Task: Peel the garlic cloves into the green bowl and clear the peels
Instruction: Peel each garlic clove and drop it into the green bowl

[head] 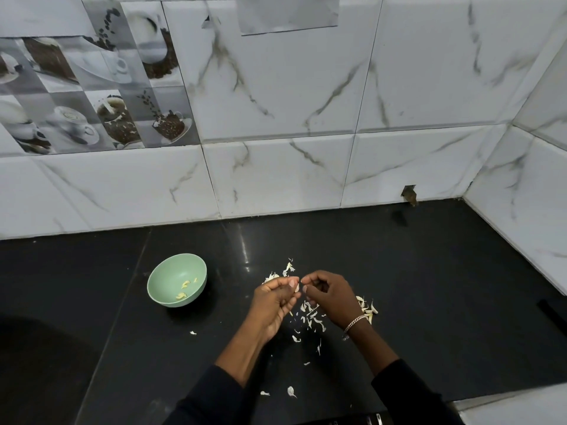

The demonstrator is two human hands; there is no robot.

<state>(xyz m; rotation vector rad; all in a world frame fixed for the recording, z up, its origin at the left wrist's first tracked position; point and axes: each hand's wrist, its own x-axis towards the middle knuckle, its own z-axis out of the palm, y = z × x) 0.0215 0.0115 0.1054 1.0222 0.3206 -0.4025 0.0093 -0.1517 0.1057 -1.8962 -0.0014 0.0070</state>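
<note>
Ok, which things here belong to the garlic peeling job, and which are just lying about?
Job: green bowl with peeled cloves; garlic clove pinched between left hand and right hand; loose peels on the counter; garlic bits by the right wrist.
Lying about: coffee-print tiles; grey sheet on the wall; bracelet.

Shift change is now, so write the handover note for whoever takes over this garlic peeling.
Left hand: holds a garlic clove at its fingertips above the black counter.
Right hand: pinches at that clove's skin.
Green bowl: left of the hands, a few peeled cloves inside.
Peels: scattered on the counter under and around the hands; a pile behind the right wrist may include unpeeled cloves, cannot tell.
Done: a few cloves peeled.
Left: finish this clove, drop it in the bowl, peel any others, clear the peels.
</note>
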